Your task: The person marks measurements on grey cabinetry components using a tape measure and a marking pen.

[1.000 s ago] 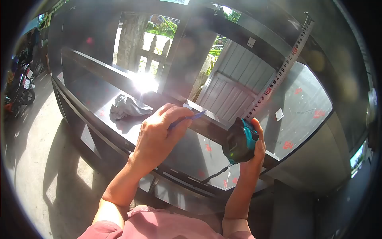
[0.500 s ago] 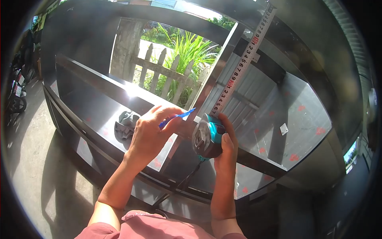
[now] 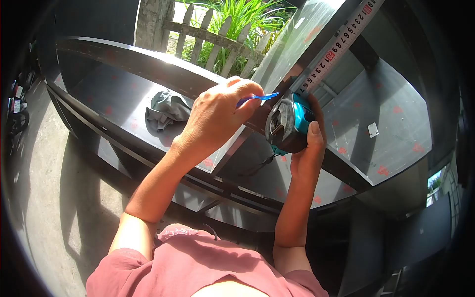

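In the head view my left hand [image 3: 215,111] is closed in a pinch around a slim blue pen [image 3: 268,96], whose end points right toward a dark metal bar. My right hand [image 3: 314,138] grips a teal and black tape measure [image 3: 292,121], with the thumb on its right side. From its case the printed tape blade [image 3: 341,44] runs out up and to the right, along the dark bar of the metal frame [image 3: 123,57]. The blade's far end lies outside the picture. A small gap separates the pen's end from the tape case.
A crumpled grey cloth [image 3: 168,110] lies on a sheet-metal panel left of my hands. To the right, a small white tag [image 3: 373,129] sits on a panel with red marks. Beyond the frame stand a picket fence [image 3: 213,39] and green plants [image 3: 242,20]. Concrete floor [image 3: 37,173] is at left.
Both hands now appear higher and farther right in the view, still holding the pen and tape measure. The view has tilted downward, showing more of the pink shirt.
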{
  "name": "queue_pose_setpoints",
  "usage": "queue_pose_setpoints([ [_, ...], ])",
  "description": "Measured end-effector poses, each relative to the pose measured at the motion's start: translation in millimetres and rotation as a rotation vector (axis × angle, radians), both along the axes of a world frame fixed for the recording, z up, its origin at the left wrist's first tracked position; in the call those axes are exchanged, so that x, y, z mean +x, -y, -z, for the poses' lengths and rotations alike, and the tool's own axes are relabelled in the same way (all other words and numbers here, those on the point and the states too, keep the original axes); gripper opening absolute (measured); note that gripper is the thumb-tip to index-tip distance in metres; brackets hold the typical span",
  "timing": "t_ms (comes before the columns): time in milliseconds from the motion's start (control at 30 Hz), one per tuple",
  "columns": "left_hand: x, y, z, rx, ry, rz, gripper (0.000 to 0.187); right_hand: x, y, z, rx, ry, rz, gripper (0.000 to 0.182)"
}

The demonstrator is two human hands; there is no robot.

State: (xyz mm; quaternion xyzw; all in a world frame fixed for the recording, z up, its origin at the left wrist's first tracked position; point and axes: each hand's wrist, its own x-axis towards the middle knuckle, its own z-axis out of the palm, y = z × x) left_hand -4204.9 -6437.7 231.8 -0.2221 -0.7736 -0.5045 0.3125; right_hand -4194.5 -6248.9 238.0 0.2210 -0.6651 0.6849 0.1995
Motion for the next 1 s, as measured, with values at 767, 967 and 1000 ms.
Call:
queue_pose_setpoints([
  [767,54,72,44,0.062,0.156,-0.045,0.015,2,7,9,-0.041,-0.11,0.048,0.08],
  [967,102,101,69,0.176,0.474,-0.115,0.015,-3,29,11,-0.049,-0.147,-0.093,0.087],
  [1000,110,109,65,0.141,0.443,-0.157,0.015,-3,40,14,-0.104,-0.107,-0.134,0.089],
])
